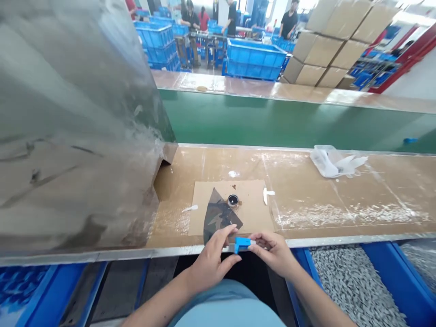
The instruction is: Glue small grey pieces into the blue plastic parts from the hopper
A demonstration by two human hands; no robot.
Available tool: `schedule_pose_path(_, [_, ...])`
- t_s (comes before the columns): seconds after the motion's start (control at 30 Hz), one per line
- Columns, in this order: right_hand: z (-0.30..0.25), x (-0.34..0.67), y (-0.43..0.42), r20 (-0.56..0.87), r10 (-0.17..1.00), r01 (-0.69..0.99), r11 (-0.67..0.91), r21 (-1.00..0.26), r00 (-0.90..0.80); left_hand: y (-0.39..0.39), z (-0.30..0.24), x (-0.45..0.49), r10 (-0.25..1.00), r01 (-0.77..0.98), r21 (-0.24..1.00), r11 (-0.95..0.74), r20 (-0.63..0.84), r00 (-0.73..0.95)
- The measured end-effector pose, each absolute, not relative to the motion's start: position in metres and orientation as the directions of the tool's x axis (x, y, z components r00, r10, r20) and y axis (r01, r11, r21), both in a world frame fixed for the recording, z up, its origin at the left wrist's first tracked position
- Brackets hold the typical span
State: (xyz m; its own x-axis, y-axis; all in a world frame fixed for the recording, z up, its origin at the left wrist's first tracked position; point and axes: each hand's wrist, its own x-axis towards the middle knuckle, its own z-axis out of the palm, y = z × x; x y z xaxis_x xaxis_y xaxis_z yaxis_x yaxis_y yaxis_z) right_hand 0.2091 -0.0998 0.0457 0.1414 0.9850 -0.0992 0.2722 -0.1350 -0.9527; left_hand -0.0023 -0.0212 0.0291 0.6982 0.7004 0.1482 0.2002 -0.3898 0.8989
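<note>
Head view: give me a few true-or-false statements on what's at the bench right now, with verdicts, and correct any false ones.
The left hand and right hand both hold a blue plastic part. True.
A small black pot stands on the cardboard sheet. True.
The blue bin at lower right holds blue parts. False: it holds grey granules.
The crumpled white plastic lies on the floor. False: it lies on the tan bench top.
</note>
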Motion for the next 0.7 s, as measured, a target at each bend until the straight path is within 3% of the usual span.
schedule_pose_path(0.17, [0.072,0.296,-0.041,-0.248,0.85,0.056,-0.307,-0.95,0.465,0.013,0.01,-0.017,0.859,0.339,0.849,-0.405,0.226,0.46])
schedule_pose_path(0.47, [0.09,0.345,0.148,-0.176,0.818,-0.049,-0.179,-0.983,0.547,0.03,-0.037,-0.017,0.901,0.343,0.85,-0.4,0.296,0.318])
schedule_pose_path(0.57, [0.081,0.336,0.152,-0.171,0.818,-0.078,-0.153,-0.985,0.549,0.031,-0.037,-0.017,0.903,0.357,0.846,-0.395,0.288,0.318])
schedule_pose_path(0.7, [0.055,0.334,0.081,-0.188,0.809,-0.118,-0.147,-0.982,0.556,0.029,-0.022,-0.018,0.904,0.4,0.838,-0.371,0.227,0.363])
